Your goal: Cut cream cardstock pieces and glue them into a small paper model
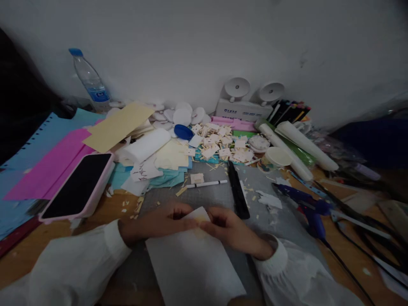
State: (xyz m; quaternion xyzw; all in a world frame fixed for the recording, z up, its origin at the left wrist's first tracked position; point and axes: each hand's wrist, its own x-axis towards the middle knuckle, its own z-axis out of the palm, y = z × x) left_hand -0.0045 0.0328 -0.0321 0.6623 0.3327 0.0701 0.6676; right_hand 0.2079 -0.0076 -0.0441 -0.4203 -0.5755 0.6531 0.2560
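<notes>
Pinching a white sheet [194, 267] near its top corner, the left hand [174, 219] and right hand [234, 229] sit close together, left of and nearer than the black knife [238, 191]. The fingers of each hand are clamped on the paper from either side, probably to steady that corner while the rest spreads toward the body; a faint yellow patch shows between the thumbs. The sheet looks thin, smooth and matte.

Right of the knife, a blue plastic glue gun [315, 212] lies with its cord trailing over the wooden worktop [346, 259]. Well to the knife's left, a phone [79, 185] in a rounded pink case rests beside coloured papers. Just left of the knife is a slim banded pen [207, 184], likely kept within easy reach.

Beyond the knife, small pale paper pieces [219, 140] with thin strips are heaped, perhaps to leave the hands room. A round paper cup [276, 158] stands to its right; farthest left, a clear bottle [91, 80] stands by the wall [178, 46].
</notes>
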